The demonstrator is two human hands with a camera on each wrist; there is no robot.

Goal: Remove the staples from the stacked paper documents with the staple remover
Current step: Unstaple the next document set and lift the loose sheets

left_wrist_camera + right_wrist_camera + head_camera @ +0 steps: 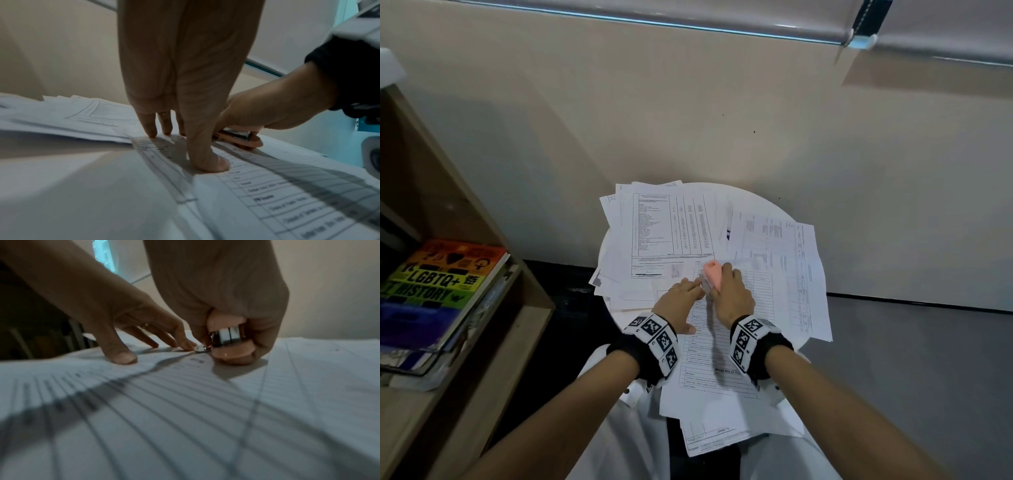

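Observation:
A printed form (726,329) lies on top of loose white papers on a small round white table (763,198). My right hand (732,291) grips a pink staple remover (714,274), its metal tip (200,348) down at the form's top left corner. The same tool (240,138) shows pink with a metal middle in the left wrist view. My left hand (681,298) lies flat with straight fingers and thumb (211,160) pressing the form just left of the tool. The staple itself is too small to make out.
Another stack of printed sheets (664,233) covers the table's far left, and more sheets (784,246) spread to the right. A wooden shelf (448,205) with a rainbow-coloured book (438,284) stands at the left. A beige wall rises behind the table.

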